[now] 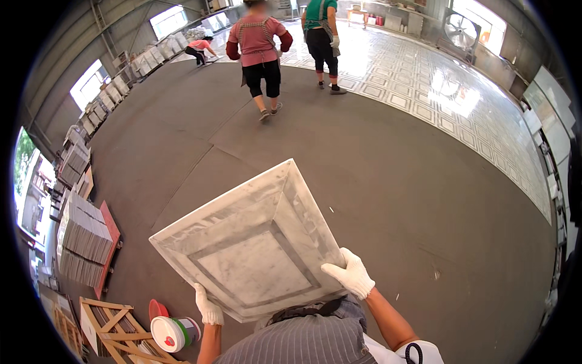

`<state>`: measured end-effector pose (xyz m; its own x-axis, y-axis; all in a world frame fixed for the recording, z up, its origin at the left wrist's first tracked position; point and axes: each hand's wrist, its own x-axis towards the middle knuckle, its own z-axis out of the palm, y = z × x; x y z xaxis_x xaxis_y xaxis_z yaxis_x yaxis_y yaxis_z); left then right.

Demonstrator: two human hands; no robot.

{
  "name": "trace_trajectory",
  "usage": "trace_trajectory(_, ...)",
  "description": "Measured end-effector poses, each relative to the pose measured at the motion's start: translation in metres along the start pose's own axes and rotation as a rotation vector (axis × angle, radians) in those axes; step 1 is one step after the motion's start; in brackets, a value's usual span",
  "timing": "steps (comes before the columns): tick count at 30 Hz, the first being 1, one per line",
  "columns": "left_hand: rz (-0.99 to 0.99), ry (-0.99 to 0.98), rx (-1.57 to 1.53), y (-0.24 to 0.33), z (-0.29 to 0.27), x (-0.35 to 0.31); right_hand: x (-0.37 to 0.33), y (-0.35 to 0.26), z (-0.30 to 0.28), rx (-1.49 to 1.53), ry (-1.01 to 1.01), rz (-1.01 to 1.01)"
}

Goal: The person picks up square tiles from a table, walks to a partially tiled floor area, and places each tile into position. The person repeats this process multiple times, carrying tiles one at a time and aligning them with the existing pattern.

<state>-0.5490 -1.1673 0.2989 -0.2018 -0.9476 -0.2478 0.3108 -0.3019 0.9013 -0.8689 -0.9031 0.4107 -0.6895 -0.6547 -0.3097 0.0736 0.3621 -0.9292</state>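
Observation:
A square marble tile (248, 267) with white and grey inlaid frames is held tilted in front of my body. My left hand (208, 306), in a white knit glove, grips its lower left edge. On the right edge, my gloved right hand (351, 274) is closed with the thumb lying over the face. The fingers behind the tile are hidden on both sides. The tile's far corner points away over the grey floor (388, 182).
Three people (260, 48) are ahead on the grey floor, near laid patterned tiles (424, 91). At left stand a stack of tiles (85, 242) on a red pallet (110, 246), a wooden crate (115, 327), a white bucket (170, 335) and a red container (158, 308). A large fan (461, 30) stands far right.

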Motion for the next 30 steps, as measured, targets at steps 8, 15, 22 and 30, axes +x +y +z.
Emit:
trace_trajectory(8, 0.106, 0.204, -0.036, -0.026, 0.118, 0.071, 0.226, -0.054, -0.041, -0.162, -0.278, -0.034)
trace_trajectory(15, 0.039, 0.433, -0.050, -0.038, 0.153, 0.108, 0.330, -0.085, -0.021, -0.120, -0.382, 0.022)
trace_trajectory(22, 0.109, 0.423, -0.003, -0.014, 0.226, 0.262, 0.489, -0.110, 0.035, -0.122, -0.349, -0.089)
trace_trajectory(30, 0.062, 0.451, 0.116, 0.011, 0.267, 0.468, 0.656, -0.192, 0.100, -0.098, -0.268, -0.098)
